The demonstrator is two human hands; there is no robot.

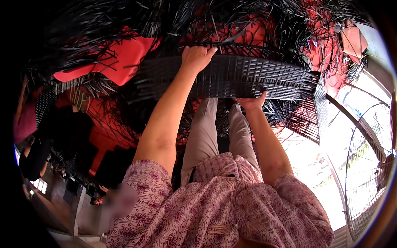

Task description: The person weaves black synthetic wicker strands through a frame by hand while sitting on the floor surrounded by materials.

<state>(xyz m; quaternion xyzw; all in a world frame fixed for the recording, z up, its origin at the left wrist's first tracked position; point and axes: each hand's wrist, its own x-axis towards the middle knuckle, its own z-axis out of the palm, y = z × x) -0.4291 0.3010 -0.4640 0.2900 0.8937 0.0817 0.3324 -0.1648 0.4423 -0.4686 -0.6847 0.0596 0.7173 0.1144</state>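
Nearest the camera is the person's patterned pink shirt (215,215), and past it their legs in light grey trousers (206,132), stretched out under the work. Both bare forearms rise from the lower edge toward a long black woven panel (248,76) that lies across the legs, just beyond the knees. The right hand (251,102) is closed on the panel's near edge, thumb on top and fingers tucked underneath where they cannot be seen. The left hand (196,57) reaches across the weave and is curled over the far edge, fingers wrapped around it, so the panel is pinched between the two hands from opposite sides. The panel looks like flat plastic strips plaited tightly together: probably light for its size, springy rather than rigid, likely to sag or twist if lifted by one end. The finished edges where the hands sit seem the firmest places to take hold; the right-hand end, where loose strip ends (310,82) splay out unwoven, would likely give and perhaps fray. The smooth strips may slide under the fingers, so a wrapped grip should serve better than a flat press. Beyond the panel lies a tangle of loose black strips (103,25) over a red floor (124,58), and a wire frame (368,173) stands far right
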